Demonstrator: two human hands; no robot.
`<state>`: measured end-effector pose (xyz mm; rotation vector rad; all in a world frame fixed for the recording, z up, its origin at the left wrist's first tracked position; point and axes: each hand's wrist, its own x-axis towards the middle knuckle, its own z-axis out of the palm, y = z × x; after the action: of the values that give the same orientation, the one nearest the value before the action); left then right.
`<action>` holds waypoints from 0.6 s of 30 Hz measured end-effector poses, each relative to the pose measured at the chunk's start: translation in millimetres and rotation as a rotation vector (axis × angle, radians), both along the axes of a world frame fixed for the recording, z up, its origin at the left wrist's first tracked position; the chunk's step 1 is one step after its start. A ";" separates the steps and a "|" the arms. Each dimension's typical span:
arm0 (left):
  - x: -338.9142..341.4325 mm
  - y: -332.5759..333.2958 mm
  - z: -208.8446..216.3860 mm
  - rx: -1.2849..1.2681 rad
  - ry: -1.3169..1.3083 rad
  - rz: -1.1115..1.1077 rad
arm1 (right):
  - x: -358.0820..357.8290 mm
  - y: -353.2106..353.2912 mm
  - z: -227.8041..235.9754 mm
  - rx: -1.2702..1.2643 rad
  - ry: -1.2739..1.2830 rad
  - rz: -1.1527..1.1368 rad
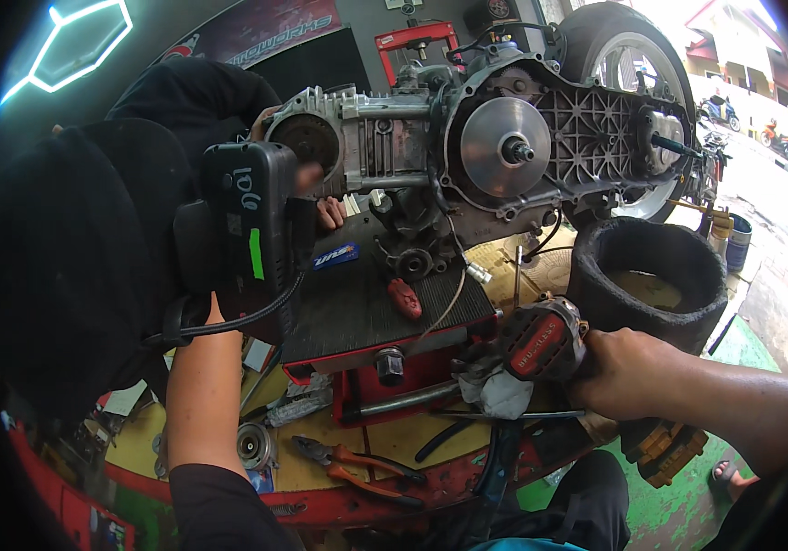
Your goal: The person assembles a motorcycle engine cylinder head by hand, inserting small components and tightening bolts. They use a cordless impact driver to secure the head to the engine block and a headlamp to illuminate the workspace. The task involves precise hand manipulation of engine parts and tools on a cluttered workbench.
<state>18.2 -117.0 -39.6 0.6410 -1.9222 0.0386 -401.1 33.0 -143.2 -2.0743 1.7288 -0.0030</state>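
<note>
My right hand (628,372) is closed around the grip of a cordless impact wrench (536,342), red and black with a yellow battery (667,452) below. A crumpled whitish rag (499,390) lies beside the tool. My left forearm (206,395) reaches up from the lower edge; its hand is hidden behind a person's dark cap and the black device (247,230) on it. Some fingers (329,213) show under the engine's cylinder end; whose they are I cannot tell. The engine (385,138) lies ahead, its round metal pulley (504,147) facing me.
A red lift table (329,335) with a ribbed black top carries a red-handled tool (404,298). Orange-handled pliers (357,468) lie on the yellow board below. A thick black cylinder (651,294) stands right, under the rear wheel (632,69). The person leans close on my left.
</note>
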 end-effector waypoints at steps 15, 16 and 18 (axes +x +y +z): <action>-2.7 0.8 2.4 0.088 -0.032 -0.025 | -3.5 0.2 -4.6 0.003 -0.038 -0.018; -2.5 -7.7 -2.1 0.072 -0.019 -0.032 | -2.5 -0.4 -4.6 0.011 -0.025 -0.031; 0.7 -6.5 -3.8 0.029 0.000 -0.011 | -1.6 1.4 -0.6 0.018 -0.005 -0.021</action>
<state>18.9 -123.5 -43.5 0.6497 -1.9291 0.0038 -402.7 34.4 -143.8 -2.0411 1.7415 0.0011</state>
